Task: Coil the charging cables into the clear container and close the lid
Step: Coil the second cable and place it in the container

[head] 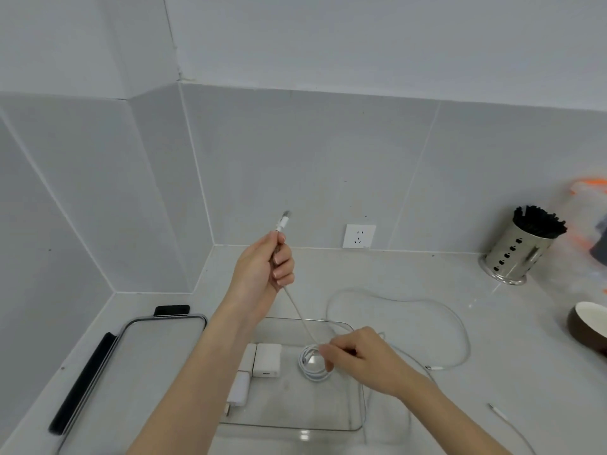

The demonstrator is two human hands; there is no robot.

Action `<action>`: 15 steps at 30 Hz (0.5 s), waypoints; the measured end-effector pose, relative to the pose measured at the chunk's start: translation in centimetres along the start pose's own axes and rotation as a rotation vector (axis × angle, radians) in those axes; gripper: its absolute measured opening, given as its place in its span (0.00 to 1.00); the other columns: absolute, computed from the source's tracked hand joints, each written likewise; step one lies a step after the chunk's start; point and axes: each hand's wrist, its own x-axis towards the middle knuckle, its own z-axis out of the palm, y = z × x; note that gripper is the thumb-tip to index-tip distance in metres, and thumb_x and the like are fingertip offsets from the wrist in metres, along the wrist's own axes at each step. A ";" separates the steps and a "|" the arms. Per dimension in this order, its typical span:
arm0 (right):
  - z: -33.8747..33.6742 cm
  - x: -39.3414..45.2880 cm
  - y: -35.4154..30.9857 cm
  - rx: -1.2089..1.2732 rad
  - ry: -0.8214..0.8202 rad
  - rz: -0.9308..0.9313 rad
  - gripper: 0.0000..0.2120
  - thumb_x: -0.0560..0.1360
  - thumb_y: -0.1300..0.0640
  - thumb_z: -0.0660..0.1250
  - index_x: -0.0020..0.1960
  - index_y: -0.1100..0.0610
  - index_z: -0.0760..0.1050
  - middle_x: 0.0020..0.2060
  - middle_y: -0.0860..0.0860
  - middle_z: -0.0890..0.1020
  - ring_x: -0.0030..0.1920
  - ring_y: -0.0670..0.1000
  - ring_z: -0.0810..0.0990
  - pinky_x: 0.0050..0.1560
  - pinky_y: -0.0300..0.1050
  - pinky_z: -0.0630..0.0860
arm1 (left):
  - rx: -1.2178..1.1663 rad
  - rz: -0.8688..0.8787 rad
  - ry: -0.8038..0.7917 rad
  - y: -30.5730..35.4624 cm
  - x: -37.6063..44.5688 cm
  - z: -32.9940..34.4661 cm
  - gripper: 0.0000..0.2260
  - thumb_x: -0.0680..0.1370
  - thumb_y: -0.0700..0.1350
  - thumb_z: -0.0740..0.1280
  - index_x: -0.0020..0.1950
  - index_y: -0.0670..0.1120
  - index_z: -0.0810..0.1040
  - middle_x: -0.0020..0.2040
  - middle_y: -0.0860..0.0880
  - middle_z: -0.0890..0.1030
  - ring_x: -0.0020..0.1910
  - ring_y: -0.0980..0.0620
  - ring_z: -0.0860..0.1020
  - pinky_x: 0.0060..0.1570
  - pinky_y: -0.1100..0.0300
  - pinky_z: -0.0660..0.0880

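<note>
1. Head camera, looking down at a pale tabletop (410, 277) in a tiled corner: your left hand (262, 267) is raised above the clear container (356, 405), fingers curled round a white charging cable (297, 310) just below its plug, which points up and away from you.
2. That cable runs taut down from your left hand to a small coil (312, 364) lying on the floor of the container.
3. Your right hand (358, 356) sits low over the container's right side, thumb and fingertips pinching the cable where it meets the coil.
4. Three white charger bricks (267, 359) lie together at the container's left end, partly hidden by your left forearm.
5. A second white cable (460, 326) loops loose on the tabletop behind and to the right of the container; another cable end (499, 413) lies near your right forearm.
6. The lid (154, 353), clear with black clips, lies flat on the tabletop just left of the container, which stands open.
7. Along the right edge stand a perforated steel holder (515, 254) filled with dark sticks and a brown bowl (588, 326); a wall socket (359, 236) is set in the tiles behind.
</note>
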 end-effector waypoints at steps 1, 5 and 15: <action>-0.5 0.4 0.3 -0.007 -0.019 0.036 0.18 0.76 0.47 0.62 0.33 0.56 0.79 0.16 0.46 0.66 0.22 0.45 0.64 0.28 0.35 0.59 | 0.026 -0.018 -0.015 -0.1 -0.3 0.0 0.13 0.81 0.44 0.53 0.37 0.47 0.68 0.22 0.55 0.64 0.18 0.59 0.60 0.19 0.68 0.57; -2.6 3.0 1.3 -0.211 0.028 0.200 0.25 0.72 0.37 0.62 0.32 0.57 0.79 0.20 0.47 0.69 0.23 0.44 0.66 0.32 0.41 0.65 | 0.101 -0.139 -0.070 -1.2 -1.5 0.5 0.14 0.80 0.45 0.52 0.35 0.48 0.65 0.21 0.54 0.65 0.17 0.58 0.59 0.19 0.67 0.57; -6.3 6.6 -4.5 0.024 0.307 0.120 0.15 0.71 0.50 0.69 0.31 0.57 0.71 0.21 0.45 0.65 0.21 0.43 0.64 0.26 0.34 0.60 | 0.325 -0.098 0.136 -6.7 -3.9 2.6 0.16 0.78 0.41 0.56 0.30 0.45 0.61 0.17 0.50 0.66 0.18 0.54 0.61 0.21 0.64 0.60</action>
